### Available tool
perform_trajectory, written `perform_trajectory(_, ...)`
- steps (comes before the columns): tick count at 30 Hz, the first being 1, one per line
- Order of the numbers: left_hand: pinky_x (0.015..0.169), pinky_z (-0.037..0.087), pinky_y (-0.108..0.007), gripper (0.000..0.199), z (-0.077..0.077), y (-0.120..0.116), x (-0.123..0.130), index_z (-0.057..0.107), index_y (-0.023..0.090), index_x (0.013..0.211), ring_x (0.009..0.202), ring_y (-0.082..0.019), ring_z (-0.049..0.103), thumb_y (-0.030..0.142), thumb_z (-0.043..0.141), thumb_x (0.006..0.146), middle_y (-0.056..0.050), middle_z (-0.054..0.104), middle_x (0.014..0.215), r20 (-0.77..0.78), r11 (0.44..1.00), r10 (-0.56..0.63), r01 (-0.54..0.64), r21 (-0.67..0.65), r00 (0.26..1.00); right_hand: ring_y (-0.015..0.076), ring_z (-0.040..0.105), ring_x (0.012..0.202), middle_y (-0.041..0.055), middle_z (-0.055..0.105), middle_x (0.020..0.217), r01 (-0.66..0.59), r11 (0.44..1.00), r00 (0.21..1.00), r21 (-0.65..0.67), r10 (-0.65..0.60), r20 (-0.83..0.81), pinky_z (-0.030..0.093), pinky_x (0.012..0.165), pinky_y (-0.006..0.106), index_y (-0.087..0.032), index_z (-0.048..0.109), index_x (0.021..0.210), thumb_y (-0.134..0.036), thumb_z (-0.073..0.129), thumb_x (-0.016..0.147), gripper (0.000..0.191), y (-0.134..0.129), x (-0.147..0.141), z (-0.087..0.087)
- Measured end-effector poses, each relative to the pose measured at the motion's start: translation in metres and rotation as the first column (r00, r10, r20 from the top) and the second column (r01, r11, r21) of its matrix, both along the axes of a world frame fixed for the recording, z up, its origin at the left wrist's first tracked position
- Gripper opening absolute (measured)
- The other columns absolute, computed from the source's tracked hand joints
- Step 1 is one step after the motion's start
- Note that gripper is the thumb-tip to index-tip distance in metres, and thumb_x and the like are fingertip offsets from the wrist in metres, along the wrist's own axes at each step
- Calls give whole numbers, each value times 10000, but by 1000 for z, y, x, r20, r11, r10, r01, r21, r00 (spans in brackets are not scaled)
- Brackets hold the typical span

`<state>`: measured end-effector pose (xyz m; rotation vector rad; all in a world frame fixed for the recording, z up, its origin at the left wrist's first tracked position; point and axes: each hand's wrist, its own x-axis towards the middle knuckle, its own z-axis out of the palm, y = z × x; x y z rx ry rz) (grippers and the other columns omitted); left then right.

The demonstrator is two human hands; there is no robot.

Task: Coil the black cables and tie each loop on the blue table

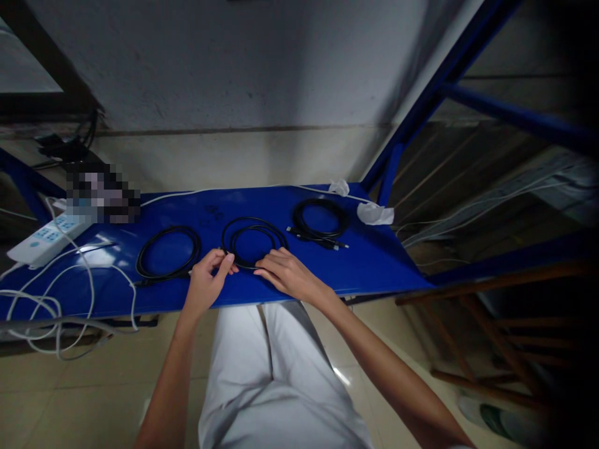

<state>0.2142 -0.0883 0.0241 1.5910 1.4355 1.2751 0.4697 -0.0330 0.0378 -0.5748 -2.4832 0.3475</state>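
Both hands worked at the middle cable coil [253, 242], a black loop lying flat on the blue shelf [374, 262], near its front edge. The left hand [206, 284] had thumb and forefinger pinched narrow on the coil's near-left strand, the other fingers curled under. The right hand [290, 274] lay palm down on the coil's near-right edge, fingers fairly flat and close together, pressing the strand against the shelf — whether any finger hooked beneath it could not be told.

To the left of that coil lay a second black coil [167, 252], its end trailing toward the shelf's near edge. To the right and a little farther back sat a third black coil [321, 219], its two plug ends pointing right. Beyond it, at the far right corner, were two crumpled white wads [374, 213].

At the far left a white power strip [47, 238] with blue sockets rested on the shelf; loose white cords [56, 299] spilled from it over the near edge. A pixelated patch hid the thing behind it. No writing or brand could be read — faint marks on the shelf surface were too dim to make out.
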Motion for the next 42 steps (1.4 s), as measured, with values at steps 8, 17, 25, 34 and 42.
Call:
perform_trajectory(8,821,539,-345,309,3,0,0,730,217,1248,836,-206,677,434,551,1118,-56,715,910,-254,990,57,-21,141,965,234,648,932,86,745,1015,26,998,998,-55,-28,-49,460,850,377,-207,698,1161,-342,496,1163,243,-1,8,2)
perform_trajectory(17,979,506,-472,130,-2,-1,3,806,272,1080,1074,-278,594,367,742,1019,-103,668,1189,-595,938,6,202,283,804,233,649,915,78,751,990,21,994,999,-104,-26,-44,469,874,393,-207,702,1132,-349,514,1150,237,-1,22,2)
perform_trajectory(25,960,486,-456,130,-2,-3,-4,689,236,1128,1060,-281,652,328,716,1040,-80,720,1103,-598,936,99,130,327,795,279,619,1225,132,735,1245,-25,999,984,21,21,175,427,1087,492,-212,716,1210,-184,501,1127,233,13,43,10)
perform_trajectory(34,1121,495,-581,381,-2,0,1,743,314,1335,1310,-351,548,182,679,984,-129,566,1500,-622,940,61,164,298,781,323,594,1323,155,654,1407,-23,999,984,-28,28,174,498,1135,568,-256,699,1442,-87,575,1012,478,33,59,23)
perform_trajectory(42,1096,479,-543,281,7,10,2,763,275,1228,1277,-332,601,207,676,969,-100,687,1361,-611,935,63,167,312,789,350,628,1309,206,657,1393,175,980,980,-96,-164,109,514,1129,500,-154,633,1459,-502,742,1017,573,109,17,20)
